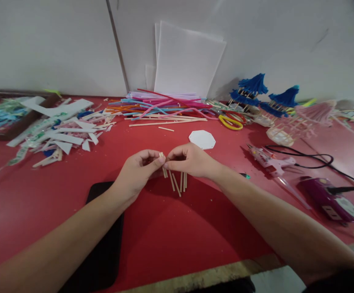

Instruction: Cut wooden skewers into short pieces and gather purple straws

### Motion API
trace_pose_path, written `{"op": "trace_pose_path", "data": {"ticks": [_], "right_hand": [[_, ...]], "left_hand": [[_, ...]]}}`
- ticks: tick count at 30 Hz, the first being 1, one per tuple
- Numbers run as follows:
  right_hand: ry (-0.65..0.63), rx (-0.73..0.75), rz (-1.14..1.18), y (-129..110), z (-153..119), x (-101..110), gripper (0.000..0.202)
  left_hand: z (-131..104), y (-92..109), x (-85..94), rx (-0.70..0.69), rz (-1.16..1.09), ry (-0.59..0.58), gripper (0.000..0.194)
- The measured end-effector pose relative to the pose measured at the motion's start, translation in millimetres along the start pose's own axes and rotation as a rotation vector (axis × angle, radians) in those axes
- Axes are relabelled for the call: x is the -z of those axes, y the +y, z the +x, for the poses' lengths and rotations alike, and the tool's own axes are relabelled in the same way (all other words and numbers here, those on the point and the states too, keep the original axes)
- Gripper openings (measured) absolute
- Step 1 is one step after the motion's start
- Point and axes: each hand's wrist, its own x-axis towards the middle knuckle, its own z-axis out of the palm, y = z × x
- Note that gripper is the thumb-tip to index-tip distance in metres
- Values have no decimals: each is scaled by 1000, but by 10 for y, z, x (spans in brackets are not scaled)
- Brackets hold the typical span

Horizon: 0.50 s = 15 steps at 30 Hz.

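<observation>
My left hand (138, 169) and right hand (189, 159) meet fingertip to fingertip above the red tabletop (170, 232), both sets of fingers pinched shut on the top ends of a small bundle of thin sticks (177, 181). The sticks hang down toward me, long axes roughly upright and fanning slightly (pale, wood-coloured, short); both hands sit equally near them.
</observation>
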Motion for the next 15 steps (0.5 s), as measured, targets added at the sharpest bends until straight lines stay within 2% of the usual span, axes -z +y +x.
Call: {"op": "trace_pose_path", "data": {"ticks": [5, 10, 15], "right_hand": [[-31, -45, -2, 0, -21, 22, 27], [-34, 37, 40, -11, -31, 14, 21], [-2, 53, 25, -38, -59, -31, 20]], "left_hand": [[-6, 16, -3, 11, -53, -19, 23], [19, 37, 13, 6, -156, 17, 23], [44, 28, 27, -37, -204, 44, 20]]}}
